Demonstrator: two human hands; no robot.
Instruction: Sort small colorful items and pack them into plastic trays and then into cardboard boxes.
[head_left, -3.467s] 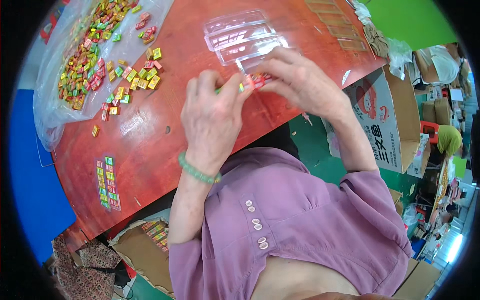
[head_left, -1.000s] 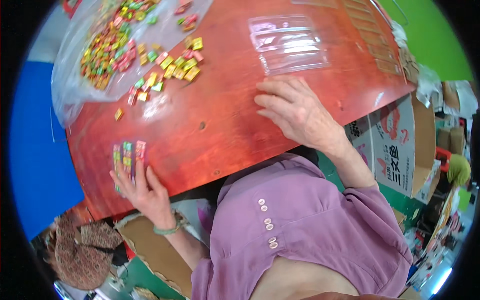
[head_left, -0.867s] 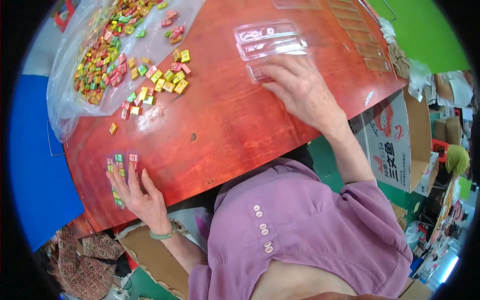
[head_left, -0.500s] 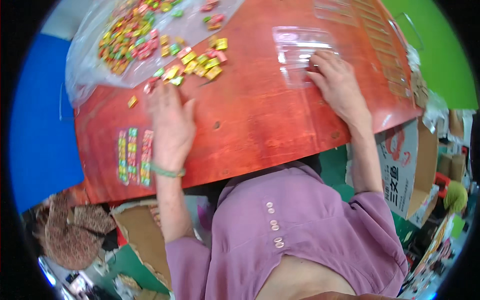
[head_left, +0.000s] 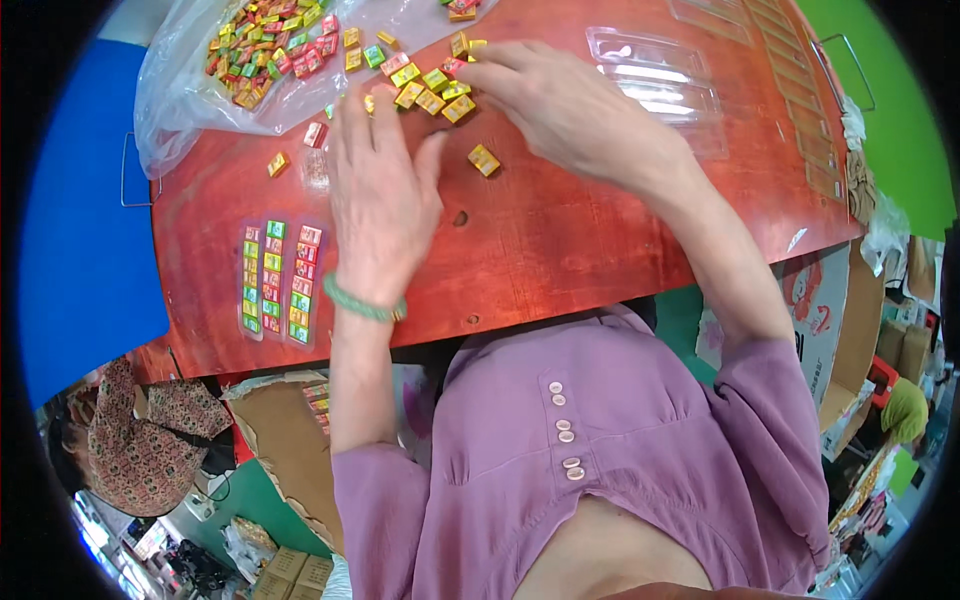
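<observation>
A loose pile of small wrapped candies [head_left: 430, 100], mostly yellow with some red and green, lies on the red table. My right hand [head_left: 575, 115] reaches in from the right, fingers stretched toward the pile's right side, fingertips at the candies. My left hand [head_left: 385, 200] is palm down at the pile's left, with fingers extended and thumb apart; they partly cover a few candies. One yellow candy [head_left: 484, 160] lies alone between the hands. Three narrow clear trays [head_left: 272, 285] filled with rows of candies stand left of my left wrist.
A clear plastic bag [head_left: 180, 120] with many candies spreads over the far left. Empty clear trays [head_left: 660, 85] lie at the right, with more along the right edge. A cardboard box [head_left: 850, 330] stands below the table's right side. Another person [head_left: 150, 440] is at the lower left.
My right hand has left the clear trays and swung left to the candy pile. My left hand has shifted slightly right. A yellow candy now lies apart from the pile, nearer me.
</observation>
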